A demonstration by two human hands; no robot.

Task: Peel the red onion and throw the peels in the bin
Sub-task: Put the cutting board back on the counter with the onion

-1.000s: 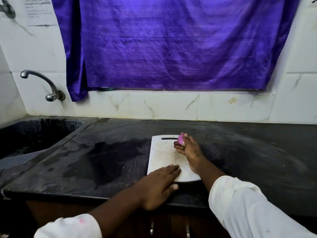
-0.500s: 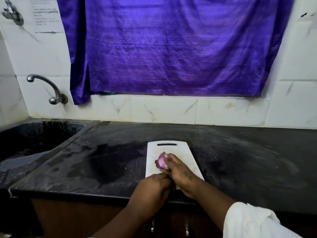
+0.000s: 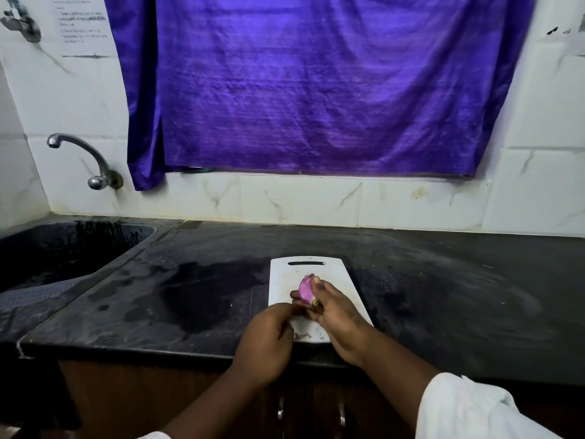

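Right hand (image 3: 335,312) grips the onion (image 3: 305,288), fingers wrapped around its lower end, pink-purple flesh facing the camera, root end down by the fingers. Onion is held over the middle of the board (image 3: 335,274); whether it touches the board cannot be told. Left hand (image 3: 269,340) is loosely curled at the board's near-left corner, fingertips pinched together next to the right hand's fingers just below the onion; whether they hold a piece of skin cannot be told. White board lies at the counter's (image 3: 443,296) front edge, handle slot toward the wall. One small purple scrap (image 3: 302,336) lies on the board near its front edge. Sink (image 3: 72,248) is set into the counter's left end; basin dark, contents not discernible. Tap (image 3: 85,160) on the wall above the sink. Dark wet patch (image 3: 209,289) on the counter left of the board. Purple curtain (image 3: 316,83) hangs above the back edge.
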